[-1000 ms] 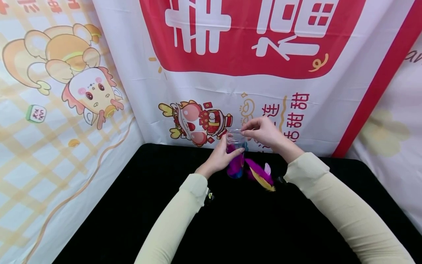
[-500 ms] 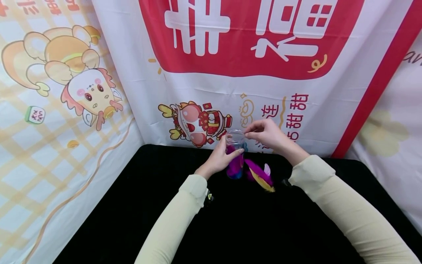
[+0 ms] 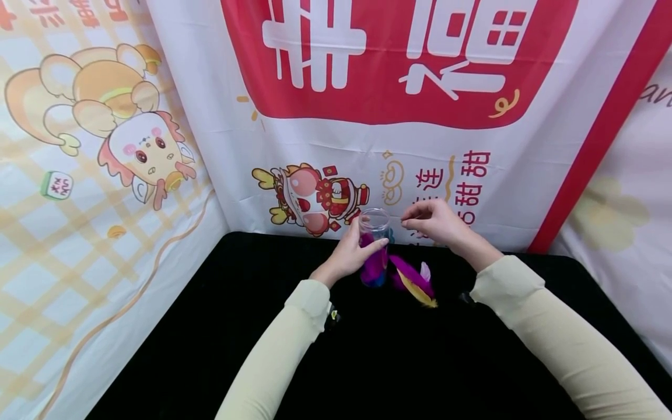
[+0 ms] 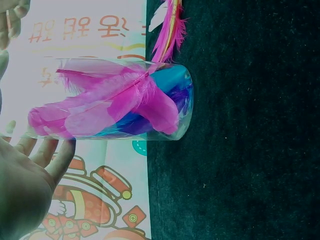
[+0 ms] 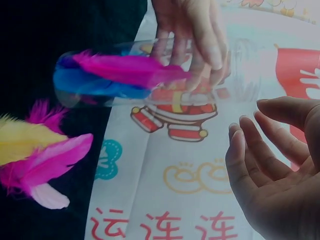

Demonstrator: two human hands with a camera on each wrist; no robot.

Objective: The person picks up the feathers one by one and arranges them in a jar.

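Note:
My left hand grips a clear jar that stands upright at the back of the black table. Magenta, blue and purple feathers fill its lower part, and no lid shows on its mouth. To the right of the jar's rim, my right hand hovers with its fingers bent and nothing between them; in the right wrist view the thumb stands apart from the fingertips. Loose feathers lie on the table beside the jar: a yellow feather, magenta feathers and a small pale pink feather.
Black cloth covers the table. Right behind its back edge hangs a white and red printed curtain, with another printed curtain on the left side.
My right hand has moved away from the jar's mouth to the right. The left hand, the jar and the loose feathers stay where they were.

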